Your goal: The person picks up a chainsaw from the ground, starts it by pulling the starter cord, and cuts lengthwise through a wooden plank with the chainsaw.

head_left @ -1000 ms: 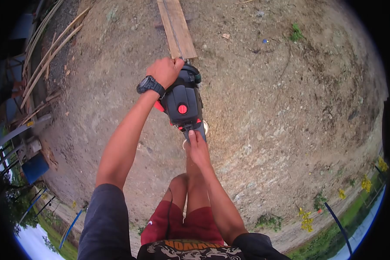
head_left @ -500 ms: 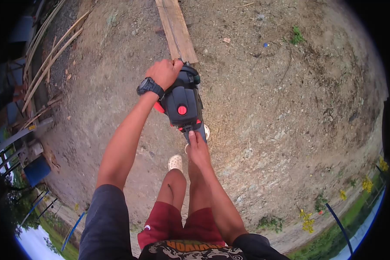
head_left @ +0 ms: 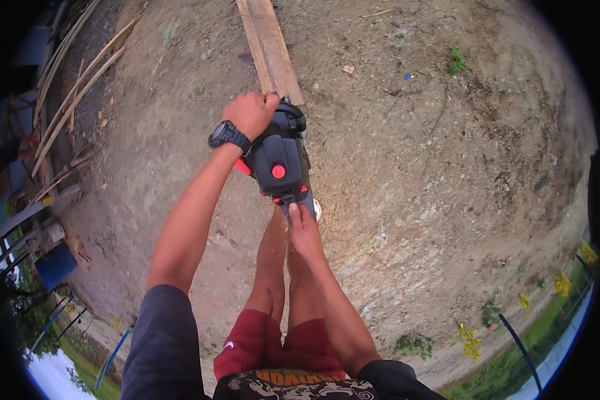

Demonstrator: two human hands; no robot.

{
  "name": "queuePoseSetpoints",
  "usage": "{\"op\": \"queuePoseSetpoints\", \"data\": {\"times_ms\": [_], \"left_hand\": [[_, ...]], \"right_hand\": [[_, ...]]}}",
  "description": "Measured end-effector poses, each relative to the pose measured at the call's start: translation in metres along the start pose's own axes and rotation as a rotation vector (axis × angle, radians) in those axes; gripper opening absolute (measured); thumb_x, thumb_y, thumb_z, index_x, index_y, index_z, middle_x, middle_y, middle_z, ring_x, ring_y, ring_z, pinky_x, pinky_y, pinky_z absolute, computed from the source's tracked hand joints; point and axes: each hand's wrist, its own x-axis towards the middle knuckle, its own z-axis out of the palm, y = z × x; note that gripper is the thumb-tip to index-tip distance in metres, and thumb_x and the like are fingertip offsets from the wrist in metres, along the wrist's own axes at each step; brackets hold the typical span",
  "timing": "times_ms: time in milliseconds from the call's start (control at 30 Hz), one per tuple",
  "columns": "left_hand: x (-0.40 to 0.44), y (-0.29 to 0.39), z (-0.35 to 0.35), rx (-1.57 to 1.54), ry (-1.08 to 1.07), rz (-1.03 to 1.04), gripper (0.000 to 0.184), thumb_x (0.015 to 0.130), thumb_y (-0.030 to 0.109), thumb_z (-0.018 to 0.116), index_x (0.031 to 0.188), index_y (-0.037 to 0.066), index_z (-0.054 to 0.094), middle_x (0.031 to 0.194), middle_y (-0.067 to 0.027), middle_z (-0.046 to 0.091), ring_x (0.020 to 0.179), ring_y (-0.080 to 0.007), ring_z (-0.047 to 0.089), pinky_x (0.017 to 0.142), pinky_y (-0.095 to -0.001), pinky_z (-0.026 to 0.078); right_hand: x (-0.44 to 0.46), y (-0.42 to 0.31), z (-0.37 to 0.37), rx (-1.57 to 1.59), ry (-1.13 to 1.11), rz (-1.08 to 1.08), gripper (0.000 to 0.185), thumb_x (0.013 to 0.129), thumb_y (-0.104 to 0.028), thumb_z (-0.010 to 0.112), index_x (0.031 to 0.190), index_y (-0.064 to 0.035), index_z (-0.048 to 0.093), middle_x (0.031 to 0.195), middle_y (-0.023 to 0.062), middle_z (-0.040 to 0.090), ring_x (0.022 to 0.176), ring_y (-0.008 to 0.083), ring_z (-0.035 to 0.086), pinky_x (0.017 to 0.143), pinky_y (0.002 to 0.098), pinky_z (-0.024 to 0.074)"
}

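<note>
A black chainsaw (head_left: 277, 157) with a red cap on its top lies between my two hands, pointing away from me. My left hand (head_left: 248, 115), with a black watch on the wrist, is wrapped round the front handle. At the back, my right hand (head_left: 303, 230) grips the rear handle, its thumb on top. Beyond the saw's front a long wooden plank (head_left: 273, 57) stretches away, and a dark lengthwise line runs along it. The saw's body sits at the plank's near end. Most of the guide bar is hard to make out.
Bare, stony ground (head_left: 407, 220) surrounds me. Long thin wooden strips (head_left: 80, 97) lie at the left, near a blue panel (head_left: 55, 265). A small green plant (head_left: 457, 62) grows at the upper right. Yellow-flowered plants (head_left: 470, 341) and a blue post (head_left: 519, 350) stand at the lower right.
My left leg has moved forward, and its shoe is now hidden beneath the saw. Both hands keep their grip on the chainsaw, which has barely shifted relative to the plank.
</note>
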Motion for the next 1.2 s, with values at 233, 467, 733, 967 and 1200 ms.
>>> {"op": "queuePoseSetpoints", "data": {"times_ms": [233,467,733,967,1200], "left_hand": [[0.013,0.000,-0.007,-0.003,0.001,-0.014,0.056,0.098,0.046,0.047,0.084,-0.001,0.073,0.086,-0.0302,0.068,0.084,-0.0504,0.067,0.079,-0.0548,0.054],[0.019,0.000,-0.013,0.046,0.014,-0.037,0.057,0.098,0.047,0.047,0.085,-0.001,0.074,0.086,-0.0306,0.068,0.087,-0.0505,0.067,0.081,-0.0541,0.054],[0.038,-0.004,-0.017,0.029,0.028,-0.013,0.056,0.097,0.046,0.047,0.085,-0.001,0.074,0.086,-0.0308,0.067,0.086,-0.0502,0.067,0.079,-0.0544,0.054],[0.045,0.001,-0.026,0.016,0.008,-0.035,0.055,0.097,0.046,0.047,0.084,-0.001,0.073,0.085,-0.0312,0.067,0.085,-0.0512,0.067,0.080,-0.0542,0.054],[0.068,-0.006,-0.032,-0.006,0.038,-0.030,0.058,0.098,0.047,0.046,0.082,-0.002,0.073,0.085,-0.0314,0.067,0.085,-0.0514,0.066,0.080,-0.0543,0.054]], "right_hand": [[0.002,-0.023,0.001,-0.038,0.071,-0.093,0.055,0.108,-0.052,0.040,0.127,-0.0039,0.060,0.112,0.0285,0.068,0.112,0.0492,0.062,0.093,0.0503,0.0480],[0.004,-0.033,0.001,-0.017,0.041,-0.046,0.054,0.107,-0.050,0.042,0.126,-0.0033,0.060,0.106,0.0276,0.068,0.106,0.0475,0.065,0.090,0.0483,0.0487],[0.018,-0.043,0.003,-0.033,0.071,-0.114,0.054,0.108,-0.050,0.041,0.125,-0.0031,0.060,0.104,0.0270,0.069,0.104,0.0480,0.065,0.088,0.0488,0.0489],[0.026,-0.049,0.003,-0.053,0.062,-0.084,0.054,0.107,-0.051,0.041,0.127,-0.0033,0.059,0.106,0.0281,0.069,0.106,0.0498,0.064,0.089,0.0501,0.0487],[0.039,-0.064,0.007,-0.042,0.092,-0.141,0.054,0.107,-0.051,0.042,0.127,-0.0034,0.060,0.104,0.0287,0.069,0.105,0.0502,0.064,0.088,0.0506,0.0489]]}}
